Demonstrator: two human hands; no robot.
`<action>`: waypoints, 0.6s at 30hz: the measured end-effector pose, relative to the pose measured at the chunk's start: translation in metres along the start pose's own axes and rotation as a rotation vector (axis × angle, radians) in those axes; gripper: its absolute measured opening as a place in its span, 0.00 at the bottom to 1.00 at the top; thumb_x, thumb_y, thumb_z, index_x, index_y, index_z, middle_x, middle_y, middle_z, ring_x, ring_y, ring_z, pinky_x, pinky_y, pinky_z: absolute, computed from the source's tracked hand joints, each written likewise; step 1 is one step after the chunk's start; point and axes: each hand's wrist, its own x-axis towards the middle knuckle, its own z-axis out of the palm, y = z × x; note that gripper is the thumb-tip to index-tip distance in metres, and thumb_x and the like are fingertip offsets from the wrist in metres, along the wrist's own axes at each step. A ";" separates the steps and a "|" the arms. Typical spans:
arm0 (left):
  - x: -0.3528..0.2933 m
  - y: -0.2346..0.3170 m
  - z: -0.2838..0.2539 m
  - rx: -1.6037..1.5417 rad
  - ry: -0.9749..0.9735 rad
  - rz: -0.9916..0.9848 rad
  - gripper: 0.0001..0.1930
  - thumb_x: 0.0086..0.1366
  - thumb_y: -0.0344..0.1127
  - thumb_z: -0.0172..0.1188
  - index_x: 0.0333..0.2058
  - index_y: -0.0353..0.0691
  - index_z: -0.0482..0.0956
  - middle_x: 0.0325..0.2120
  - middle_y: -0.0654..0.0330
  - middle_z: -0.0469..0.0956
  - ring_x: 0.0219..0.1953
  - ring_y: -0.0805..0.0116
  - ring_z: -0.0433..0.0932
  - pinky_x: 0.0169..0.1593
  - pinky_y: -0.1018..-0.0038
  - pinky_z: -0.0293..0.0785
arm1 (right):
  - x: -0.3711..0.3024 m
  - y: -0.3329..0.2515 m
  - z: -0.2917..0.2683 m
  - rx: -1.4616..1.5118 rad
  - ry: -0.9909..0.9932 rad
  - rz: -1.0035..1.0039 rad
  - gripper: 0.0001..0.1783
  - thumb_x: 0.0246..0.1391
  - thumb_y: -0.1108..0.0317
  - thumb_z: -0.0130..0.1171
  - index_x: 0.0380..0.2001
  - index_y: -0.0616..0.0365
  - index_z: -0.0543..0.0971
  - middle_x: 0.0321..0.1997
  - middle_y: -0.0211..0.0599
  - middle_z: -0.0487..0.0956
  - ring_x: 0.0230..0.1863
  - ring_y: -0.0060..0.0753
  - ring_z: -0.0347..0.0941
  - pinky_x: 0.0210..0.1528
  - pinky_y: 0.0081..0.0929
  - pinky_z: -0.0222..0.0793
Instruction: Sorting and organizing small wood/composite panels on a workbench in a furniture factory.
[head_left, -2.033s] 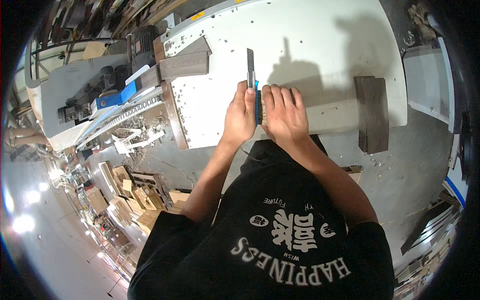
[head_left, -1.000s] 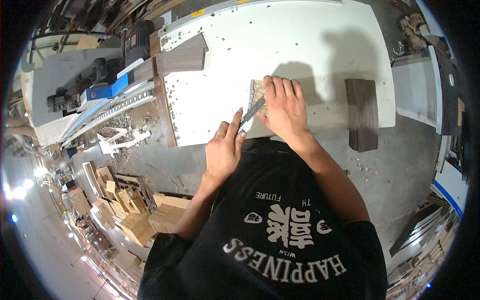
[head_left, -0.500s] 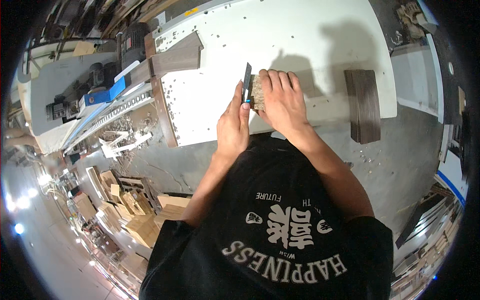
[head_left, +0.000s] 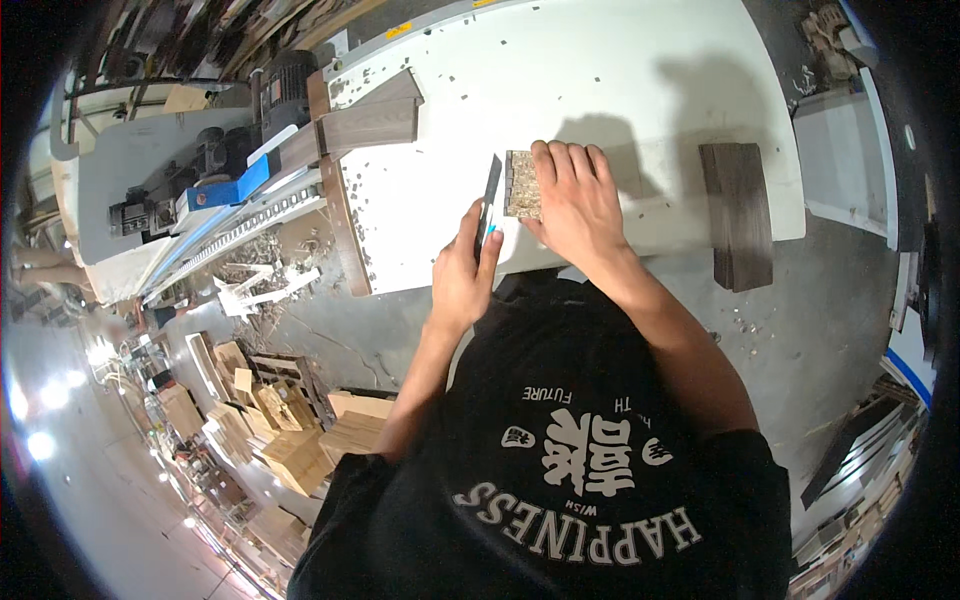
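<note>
My left hand (head_left: 464, 265) is closed round a utility knife (head_left: 491, 185), a narrow dark blade with a slanted tip and a spot of blue by my thumb. The blade points away from me, just left of a stack of chipboard strips (head_left: 521, 186) and apart from it. Their speckled, rough faces show, with thin dark edges on the left. My right hand (head_left: 582, 205) lies over the stack's right side, its fingers wrapped over the far edge. The hand hides the rest of the strips. Both hands are above the white tabletop (head_left: 500, 80).
At the right a stack of dark wood-grain strips (head_left: 738, 215) overhangs the table's near edge. More dark strips (head_left: 372, 122) lie at the left, beside a machine with a blue part (head_left: 228, 188) and motors. Small dark chips dot the tabletop. Cardboard boxes (head_left: 297, 458) stand on the floor.
My left hand has drawn the knife back toward me and slightly away from the strips, baring their left edge. My right hand keeps its hold. The whole view has shifted a little.
</note>
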 end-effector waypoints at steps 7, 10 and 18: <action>-0.033 0.001 0.004 0.328 0.027 0.205 0.31 0.83 0.39 0.56 0.79 0.42 0.64 0.43 0.44 0.80 0.37 0.42 0.85 0.40 0.51 0.83 | 0.003 0.001 -0.004 -0.077 0.013 -0.015 0.53 0.43 0.49 0.86 0.68 0.63 0.73 0.61 0.40 0.78 0.64 0.39 0.73 0.74 0.44 0.62; -0.032 -0.002 0.005 0.354 0.042 0.167 0.31 0.82 0.40 0.57 0.80 0.48 0.64 0.41 0.46 0.80 0.35 0.43 0.86 0.39 0.50 0.84 | 0.004 0.001 -0.003 -0.079 0.005 -0.017 0.53 0.44 0.49 0.86 0.68 0.64 0.73 0.61 0.40 0.78 0.65 0.39 0.73 0.75 0.44 0.62; -0.020 -0.008 -0.006 0.442 0.002 0.137 0.27 0.82 0.45 0.56 0.77 0.59 0.69 0.34 0.51 0.81 0.32 0.47 0.87 0.36 0.52 0.85 | 0.002 0.000 -0.002 -0.066 -0.016 0.006 0.55 0.42 0.50 0.87 0.69 0.63 0.72 0.63 0.41 0.77 0.66 0.41 0.72 0.76 0.45 0.61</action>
